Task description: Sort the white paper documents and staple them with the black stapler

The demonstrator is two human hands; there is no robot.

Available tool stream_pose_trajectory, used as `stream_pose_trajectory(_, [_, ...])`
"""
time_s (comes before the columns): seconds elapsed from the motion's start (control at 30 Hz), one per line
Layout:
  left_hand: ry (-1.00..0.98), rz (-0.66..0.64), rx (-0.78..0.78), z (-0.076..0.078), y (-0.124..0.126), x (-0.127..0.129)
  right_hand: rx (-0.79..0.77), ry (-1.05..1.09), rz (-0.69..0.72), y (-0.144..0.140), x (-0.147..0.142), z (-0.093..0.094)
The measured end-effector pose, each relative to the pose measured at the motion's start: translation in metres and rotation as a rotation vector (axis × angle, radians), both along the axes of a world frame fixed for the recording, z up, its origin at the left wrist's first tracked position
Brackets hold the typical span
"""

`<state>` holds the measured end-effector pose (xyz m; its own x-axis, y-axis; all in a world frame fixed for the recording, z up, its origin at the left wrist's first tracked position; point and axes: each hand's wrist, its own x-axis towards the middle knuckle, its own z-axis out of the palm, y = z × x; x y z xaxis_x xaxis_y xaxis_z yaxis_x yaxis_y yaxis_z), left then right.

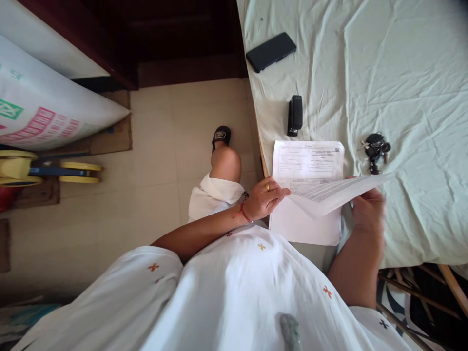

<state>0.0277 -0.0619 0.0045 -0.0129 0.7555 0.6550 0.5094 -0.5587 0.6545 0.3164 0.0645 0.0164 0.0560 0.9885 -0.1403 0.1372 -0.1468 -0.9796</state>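
A stack of printed paper sheets point(307, 165) lies at the near edge of a bed covered in a pale green sheet point(402, 73). My left hand point(265, 197) rests on the stack's left edge, fingers pressing the paper. My right hand point(367, 207) grips a loose printed sheet point(334, 192) and holds it lifted and tilted over the stack. A black stapler point(294, 115) stands just beyond the stack. A bunch of keys point(375, 148) lies to the right of the papers.
A black phone point(271, 51) lies farther back on the bed. A large printed sack point(44, 112) and a yellow reel point(22, 168) sit on the tiled floor at the left. My knee and a black sandal point(221, 135) are beside the bed.
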Motion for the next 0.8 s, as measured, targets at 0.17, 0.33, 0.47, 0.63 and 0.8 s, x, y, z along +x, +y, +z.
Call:
stream_pose_trajectory(0.17, [0.008,-0.007,0.045,-0.0002,-0.001,0.0007,0.013,0.06,-0.098,-0.0012,0.0022,-0.0027])
stream_pose_trajectory(0.33, [0.024,-0.023,0.075,0.0004,-0.0024,0.0018,0.034,0.101,-0.057,-0.0029,0.0048,0.0037])
stream_pose_trajectory(0.47, [0.026,-0.021,0.09,-0.0018,-0.0029,0.0022,0.008,0.089,-0.071,-0.0058,0.0034,0.0057])
stream_pose_trajectory(0.63, [0.028,-0.066,0.077,-0.0013,-0.0021,0.0007,0.008,0.107,-0.091,-0.0065,0.0053,-0.0009])
stream_pose_trajectory(0.8, [0.002,-0.181,0.002,0.0043,-0.0004,-0.0051,-0.036,0.124,-0.042,-0.0075,0.0071,0.0006])
